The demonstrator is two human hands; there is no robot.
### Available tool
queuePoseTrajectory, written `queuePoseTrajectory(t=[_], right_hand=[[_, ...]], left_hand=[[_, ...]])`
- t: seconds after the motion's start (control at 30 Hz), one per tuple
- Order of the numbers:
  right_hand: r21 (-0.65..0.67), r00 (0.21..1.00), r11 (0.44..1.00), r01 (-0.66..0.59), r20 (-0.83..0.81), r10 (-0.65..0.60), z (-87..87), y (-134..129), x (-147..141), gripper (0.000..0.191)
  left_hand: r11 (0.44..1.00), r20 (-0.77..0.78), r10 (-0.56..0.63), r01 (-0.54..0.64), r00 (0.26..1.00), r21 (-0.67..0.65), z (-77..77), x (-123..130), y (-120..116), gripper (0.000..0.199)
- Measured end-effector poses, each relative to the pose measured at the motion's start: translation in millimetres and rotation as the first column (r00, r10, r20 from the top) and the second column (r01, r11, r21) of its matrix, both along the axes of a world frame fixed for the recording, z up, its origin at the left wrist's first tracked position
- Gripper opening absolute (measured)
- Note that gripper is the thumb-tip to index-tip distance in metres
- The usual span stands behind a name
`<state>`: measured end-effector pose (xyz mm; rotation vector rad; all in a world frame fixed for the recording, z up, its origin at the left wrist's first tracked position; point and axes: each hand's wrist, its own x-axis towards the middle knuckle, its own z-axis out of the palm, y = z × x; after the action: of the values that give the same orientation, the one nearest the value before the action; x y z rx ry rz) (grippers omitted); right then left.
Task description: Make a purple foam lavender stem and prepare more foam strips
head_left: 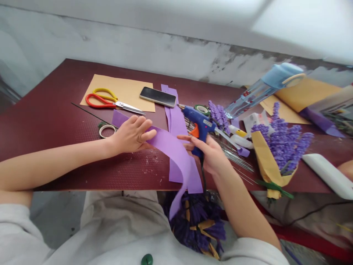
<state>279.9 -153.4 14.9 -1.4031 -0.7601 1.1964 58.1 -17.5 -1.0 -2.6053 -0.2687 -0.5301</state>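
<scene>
My left hand (135, 134) is closed on a long strip of purple crepe paper (168, 143). One end shows beyond the fingers, and the other curls down past the table edge towards my lap. My right hand (208, 151) grips a blue hot glue gun (197, 119) by its handle, a finger near the orange trigger. Its nozzle points away to the upper left, apart from the strip. More purple paper (176, 121) lies flat beneath. A dark green stem (88, 112) and a roll of tape (107, 131) are beside my left hand.
Scissors (110, 101) and a phone (158, 96) rest on tan paper (124, 86). To the right are wire stems (234, 156), a tilted water bottle (261, 88) and a wrapped lavender bouquet (275, 151). Another person's hand (346, 169) is at the right edge, by a white object (328, 175).
</scene>
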Motion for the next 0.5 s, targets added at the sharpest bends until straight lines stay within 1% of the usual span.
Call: queuePoseTrajectory(t=[0.07, 0.13, 0.23, 0.3, 0.37, 0.43, 0.5], right_hand=[[-0.064, 0.997, 0.997, -0.048, -0.063, 0.044, 1.6, 3, -8, 0.038], [-0.094, 0.993, 0.993, -0.071, -0.101, 0.062, 2.6, 6, -13, 0.038], [-0.083, 0.996, 0.995, -0.061, -0.064, 0.056, 5.3, 7, -13, 0.041], [-0.088, 0.998, 0.994, -0.058, 0.004, 0.059, 9.3, 8, -6, 0.045], [-0.116, 0.994, 0.992, -0.05, 0.087, 0.061, 15.6, 7, 7, 0.048], [-0.118, 0.977, 0.993, 0.016, 0.215, 0.009, 23.5, 7, 27, 0.049], [-0.123, 0.92, 0.987, 0.099, 0.388, -0.044, 31.6, 9, 54, 0.048]], left_hand=[[0.997, -0.005, 0.073, -0.073, 0.997, 0.013, 0.2, -2, 0, 0.027], [0.989, -0.028, 0.145, -0.144, 0.989, 0.025, 3.7, -2, 0, 0.025], [0.971, -0.084, 0.235, -0.238, 0.968, -0.023, 9.6, -3, 3, 0.028], [0.946, -0.129, 0.294, -0.307, 0.947, -0.102, 13.1, -3, 6, 0.03], [0.91, -0.176, 0.328, -0.36, 0.928, -0.206, 16.8, -4, 7, 0.034], [0.873, -0.219, 0.319, -0.376, 0.922, -0.31, 21.2, -6, 8, 0.04], [0.835, -0.274, 0.279, -0.373, 0.921, -0.405, 25.4, -6, 8, 0.042]])
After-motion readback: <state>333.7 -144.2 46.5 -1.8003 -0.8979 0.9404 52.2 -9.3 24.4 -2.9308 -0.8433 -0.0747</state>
